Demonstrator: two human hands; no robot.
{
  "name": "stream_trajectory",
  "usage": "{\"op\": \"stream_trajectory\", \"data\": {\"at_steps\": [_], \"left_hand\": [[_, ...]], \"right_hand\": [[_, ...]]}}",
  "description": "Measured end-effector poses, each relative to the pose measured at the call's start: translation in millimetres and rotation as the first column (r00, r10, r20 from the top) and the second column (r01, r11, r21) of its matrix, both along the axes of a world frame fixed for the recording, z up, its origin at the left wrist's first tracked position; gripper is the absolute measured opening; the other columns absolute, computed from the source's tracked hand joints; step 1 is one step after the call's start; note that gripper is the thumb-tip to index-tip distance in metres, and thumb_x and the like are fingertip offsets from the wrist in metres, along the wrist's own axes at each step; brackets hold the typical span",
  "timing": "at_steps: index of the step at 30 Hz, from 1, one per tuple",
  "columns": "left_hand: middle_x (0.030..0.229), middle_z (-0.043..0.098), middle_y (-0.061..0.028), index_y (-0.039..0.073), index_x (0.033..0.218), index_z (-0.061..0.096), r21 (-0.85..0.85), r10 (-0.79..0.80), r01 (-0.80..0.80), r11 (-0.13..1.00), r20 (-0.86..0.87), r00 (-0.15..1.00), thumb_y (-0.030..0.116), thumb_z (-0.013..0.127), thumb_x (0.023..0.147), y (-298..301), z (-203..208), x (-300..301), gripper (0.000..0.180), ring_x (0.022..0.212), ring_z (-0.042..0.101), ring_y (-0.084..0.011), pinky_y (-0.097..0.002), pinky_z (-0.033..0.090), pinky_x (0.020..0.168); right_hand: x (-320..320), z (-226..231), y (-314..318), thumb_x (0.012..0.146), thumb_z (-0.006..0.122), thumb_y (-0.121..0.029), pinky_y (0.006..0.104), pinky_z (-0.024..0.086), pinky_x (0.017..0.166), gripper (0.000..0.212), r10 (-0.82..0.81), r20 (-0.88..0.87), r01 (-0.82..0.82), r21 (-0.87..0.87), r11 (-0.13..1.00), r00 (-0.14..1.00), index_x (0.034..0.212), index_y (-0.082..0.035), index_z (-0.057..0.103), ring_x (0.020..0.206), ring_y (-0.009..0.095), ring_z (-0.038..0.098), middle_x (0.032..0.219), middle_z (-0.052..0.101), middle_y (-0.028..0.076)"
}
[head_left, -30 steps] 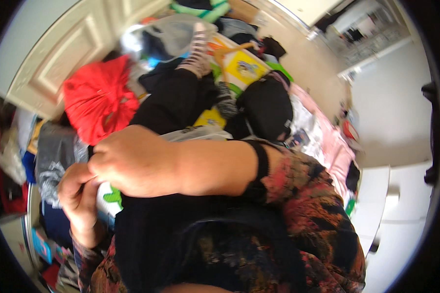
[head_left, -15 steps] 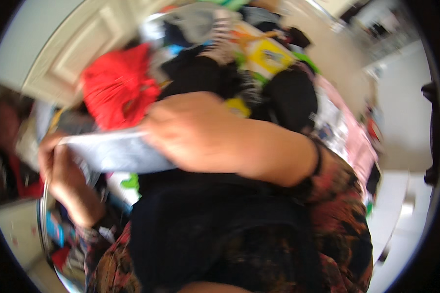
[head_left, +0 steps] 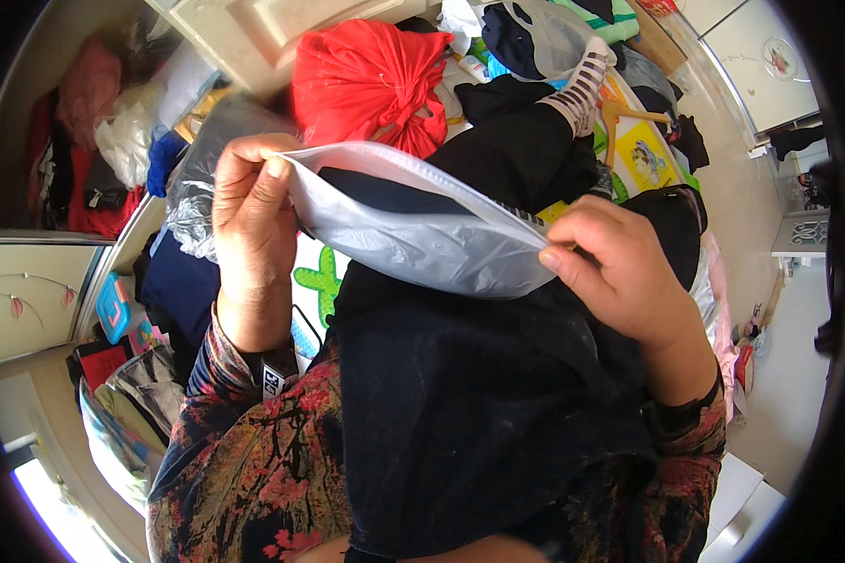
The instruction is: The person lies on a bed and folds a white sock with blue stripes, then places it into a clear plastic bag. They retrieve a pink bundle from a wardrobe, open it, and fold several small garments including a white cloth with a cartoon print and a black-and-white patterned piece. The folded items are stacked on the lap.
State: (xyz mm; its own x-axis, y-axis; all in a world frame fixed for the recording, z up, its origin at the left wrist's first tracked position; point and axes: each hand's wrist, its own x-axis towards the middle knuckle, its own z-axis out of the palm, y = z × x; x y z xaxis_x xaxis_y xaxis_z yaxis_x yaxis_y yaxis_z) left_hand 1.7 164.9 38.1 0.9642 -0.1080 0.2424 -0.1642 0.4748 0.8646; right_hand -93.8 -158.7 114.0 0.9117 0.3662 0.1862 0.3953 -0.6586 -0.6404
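A frosted zip bag (head_left: 413, 239) is stretched between both hands, its mouth gaping upward. Dark cloth (head_left: 394, 190) shows within the mouth; whether it lies inside the bag or behind it is hard to tell. Thumb and fingers of my left hand (head_left: 256, 202) pinch the bag's left top corner. At the opposite corner, my right hand (head_left: 620, 267) grips the edge between thumb and bent fingers. Beneath the bag, a black garment (head_left: 488, 422) is spread over my lap. My leg in black trousers (head_left: 516, 150) stretches away, ending in a striped sock (head_left: 587, 89).
Beyond the hands sits a knotted red cloth bundle (head_left: 366, 80). Right of it are a wooden hanger (head_left: 612, 127) and a yellow package (head_left: 648, 159). A clear plastic bag (head_left: 192, 211) lies left of my left hand. Open cabinet shelves (head_left: 94, 178) hold clothes and bags.
My right hand has swung from the middle over to the right, and the bag's mouth has spread apart. My left hand keeps its corner. The view has shifted and sharpened.
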Motion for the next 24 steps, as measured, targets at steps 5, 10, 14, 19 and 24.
{"op": "stream_trajectory", "data": {"at_steps": [5,10,14,19,24], "left_hand": [[0.110,0.066,-0.0135,0.005,0.109,0.057,-0.078,-0.087,0.088,0.993,0.021,0.996,0.009,0.058,0.099,-4.7,-13.4,-6.2,0.011,0.104,0.061,-0.0216,-0.0354,0.043,0.100],[0.115,0.065,-0.0182,0.004,0.114,0.054,-0.112,-0.163,0.172,0.979,0.087,0.983,0.027,0.063,0.097,-4.4,-14.9,-11.7,0.029,0.115,0.060,-0.0300,-0.0433,0.041,0.106],[0.117,0.064,-0.0210,0.001,0.118,0.052,-0.009,-0.184,0.188,0.982,0.156,0.970,0.046,0.065,0.093,-4.9,-13.4,-18.8,0.053,0.118,0.058,-0.0340,-0.0472,0.040,0.107],[0.125,0.060,-0.0225,0.000,0.124,0.048,0.053,-0.256,0.251,0.967,0.144,0.956,0.053,0.067,0.090,-8.4,-6.2,-28.4,0.066,0.126,0.054,-0.0342,-0.0477,0.038,0.110],[0.143,0.047,-0.0182,0.003,0.139,0.040,0.036,-0.275,0.273,0.961,0.182,0.944,0.048,0.075,0.085,-23.3,-4.0,-28.3,0.079,0.140,0.039,-0.0302,-0.0460,0.026,0.117]], "right_hand": [[16.5,5.5,23.6,0.084,0.070,-0.004,0.0381,0.049,0.066,0.013,-0.036,0.143,0.020,0.114,0.993,0.989,0.096,-0.001,0.065,0.076,0.031,0.061,0.086,0.062,0.014],[31.9,-0.2,49.1,0.079,0.069,0.000,0.0401,0.050,0.071,0.011,0.096,0.338,-0.130,0.079,0.988,0.936,0.089,-0.001,0.064,0.084,0.032,0.061,0.092,0.062,0.013],[43.0,-7.0,66.8,0.075,0.071,-0.004,0.0422,0.050,0.071,0.009,0.149,0.279,-0.143,-0.042,0.989,0.949,0.082,-0.004,0.066,0.082,0.033,0.060,0.087,0.060,0.011],[49.5,-2.0,82.1,0.073,0.080,-0.014,0.0416,0.050,0.090,0.028,0.123,0.117,-0.084,-0.295,0.952,0.986,0.097,-0.002,0.071,0.106,0.036,0.060,0.118,0.062,0.018],[48.3,-6.5,99.7,0.056,0.088,-0.038,0.0483,0.044,0.102,0.065,0.168,0.110,-0.100,-0.460,0.882,0.980,0.102,0.003,0.069,0.129,0.036,0.049,0.134,0.053,0.022]]}}
